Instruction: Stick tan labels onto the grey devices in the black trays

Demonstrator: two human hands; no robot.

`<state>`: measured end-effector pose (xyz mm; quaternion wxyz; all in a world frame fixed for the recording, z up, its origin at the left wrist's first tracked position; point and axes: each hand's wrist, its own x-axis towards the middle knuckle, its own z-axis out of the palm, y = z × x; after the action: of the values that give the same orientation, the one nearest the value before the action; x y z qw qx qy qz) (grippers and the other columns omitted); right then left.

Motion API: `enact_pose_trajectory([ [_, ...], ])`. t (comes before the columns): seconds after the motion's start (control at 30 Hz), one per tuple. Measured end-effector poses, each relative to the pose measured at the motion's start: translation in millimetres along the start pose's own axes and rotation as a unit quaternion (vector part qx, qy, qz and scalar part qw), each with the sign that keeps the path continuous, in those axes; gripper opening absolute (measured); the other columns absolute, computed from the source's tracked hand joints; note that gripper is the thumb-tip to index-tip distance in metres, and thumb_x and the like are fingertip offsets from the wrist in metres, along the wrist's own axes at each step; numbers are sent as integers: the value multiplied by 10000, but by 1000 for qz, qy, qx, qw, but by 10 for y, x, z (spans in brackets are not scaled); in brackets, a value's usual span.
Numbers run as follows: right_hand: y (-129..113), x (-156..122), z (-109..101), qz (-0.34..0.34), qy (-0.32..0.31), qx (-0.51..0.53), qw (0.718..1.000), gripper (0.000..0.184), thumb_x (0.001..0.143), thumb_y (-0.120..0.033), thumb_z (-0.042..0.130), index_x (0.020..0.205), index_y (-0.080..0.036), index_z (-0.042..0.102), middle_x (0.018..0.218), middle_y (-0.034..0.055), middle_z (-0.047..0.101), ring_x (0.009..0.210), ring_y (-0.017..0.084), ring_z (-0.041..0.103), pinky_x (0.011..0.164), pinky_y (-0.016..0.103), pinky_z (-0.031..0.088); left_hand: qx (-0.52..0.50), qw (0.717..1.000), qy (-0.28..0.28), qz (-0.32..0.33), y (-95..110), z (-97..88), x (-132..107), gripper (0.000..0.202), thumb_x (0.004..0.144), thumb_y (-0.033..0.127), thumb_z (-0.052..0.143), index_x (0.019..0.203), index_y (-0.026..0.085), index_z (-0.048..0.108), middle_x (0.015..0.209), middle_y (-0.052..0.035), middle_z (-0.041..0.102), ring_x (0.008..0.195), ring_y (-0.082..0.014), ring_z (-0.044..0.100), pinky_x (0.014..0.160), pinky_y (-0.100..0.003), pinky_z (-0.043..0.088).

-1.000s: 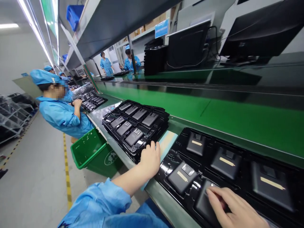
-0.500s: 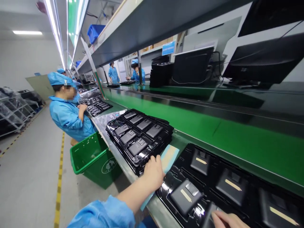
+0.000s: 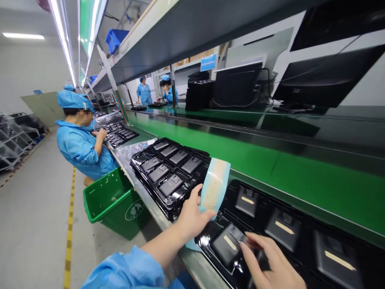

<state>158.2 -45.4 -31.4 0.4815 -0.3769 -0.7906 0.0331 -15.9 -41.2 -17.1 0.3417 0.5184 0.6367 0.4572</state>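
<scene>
My left hand [image 3: 192, 212] grips a light-blue backing strip [image 3: 217, 178] with rows of beige stickers, its thumb in front and fingers behind. The strip is raised and bent between two trays. Over the near black tray [image 3: 207, 241], my right hand [image 3: 270, 261] has its thumb and forefinger slightly apart, nothing visible between them. Its fingertips are by the right edge of a dark grey flat case [image 3: 224, 251] with a beige sticker. Similar cases lie farther right, among them one case [image 3: 283, 230] and another case [image 3: 337, 257], each with a beige sticker. My right hand partly covers the tray's front.
A stack of black trays [image 3: 144, 180] with several unlabelled cases stands on the left. Below the bench edge is a green bin [image 3: 120, 216]. A co-worker in blue [image 3: 78, 140] sits beyond it. A green belt [image 3: 255, 156] runs behind the trays, with monitors [image 3: 327, 80] past it.
My left hand has lifted the sticker strip, which now stands up more. My right hand has moved up and left from the front case towards the neighbouring one. The view has shifted slightly.
</scene>
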Motion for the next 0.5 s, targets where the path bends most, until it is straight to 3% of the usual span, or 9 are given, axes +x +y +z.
enact_pose_trajectory([
  [0.17,-135,98,201,15,24,25,999,166,859,-346,386,893,-220,488,780,14,565,660,147,581,576,245,487,-34,998,-17,48,67,16,-83,695,634,97,572,1254,177,269,901,-16,617,797,-149,591,776,-302,465],
  [0.3,-158,136,259,21,18,59,998,164,856,-292,411,981,-216,487,843,23,572,711,141,580,634,240,490,15,995,-47,83,97,28,-150,685,667,125,542,1269,172,219,983,-41,603,874,-168,581,823,-325,459],
  [0.4,-164,165,271,21,37,87,995,141,847,-262,428,952,-217,510,817,16,574,685,135,577,629,235,489,114,980,-34,162,70,40,-195,667,727,177,481,1293,159,127,1129,-97,533,1009,-204,528,873,-368,437],
  [0.5,-149,181,296,59,43,111,991,141,831,-274,450,928,-210,529,771,5,579,645,128,572,607,225,487,200,944,-8,260,18,49,-215,674,769,206,416,1307,109,21,1238,-182,421,1070,-241,487,873,-402,436],
])
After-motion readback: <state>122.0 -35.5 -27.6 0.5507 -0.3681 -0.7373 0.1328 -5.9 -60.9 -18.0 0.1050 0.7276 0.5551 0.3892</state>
